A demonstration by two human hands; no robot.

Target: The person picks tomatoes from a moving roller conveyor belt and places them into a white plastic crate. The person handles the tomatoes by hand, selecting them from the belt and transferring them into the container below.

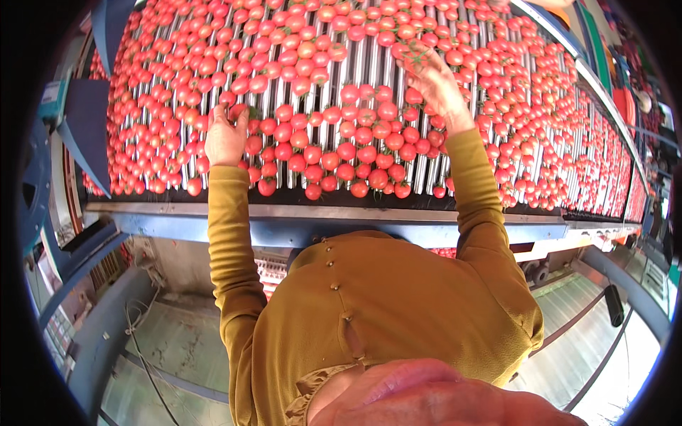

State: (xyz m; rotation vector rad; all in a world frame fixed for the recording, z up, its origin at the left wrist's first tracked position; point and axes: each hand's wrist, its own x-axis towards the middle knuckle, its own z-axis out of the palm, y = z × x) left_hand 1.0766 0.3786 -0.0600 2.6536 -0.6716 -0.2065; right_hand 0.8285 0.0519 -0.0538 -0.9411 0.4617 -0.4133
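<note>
A broad roller conveyor (367, 64) carries many red tomatoes (378, 178), some with green stems. My left hand (226, 139) reaches down onto the left part of it. A tomato (236, 110) lies between its thumb and fingers; whether they grip it cannot be told. Farther forward and to the right is my right hand (438, 90), with bent fingers around a tomato with a green stem (418, 56). Parts of that tomato are hidden by the fingers. Bare metal rollers show just left of this hand.
The conveyor's metal front rail (351, 213) runs close against my body. Blue guard plates (85, 128) stand at the left end. Along the far right side runs a pale rail (591, 80). Part of another person's arm (549, 2) shows at the top edge.
</note>
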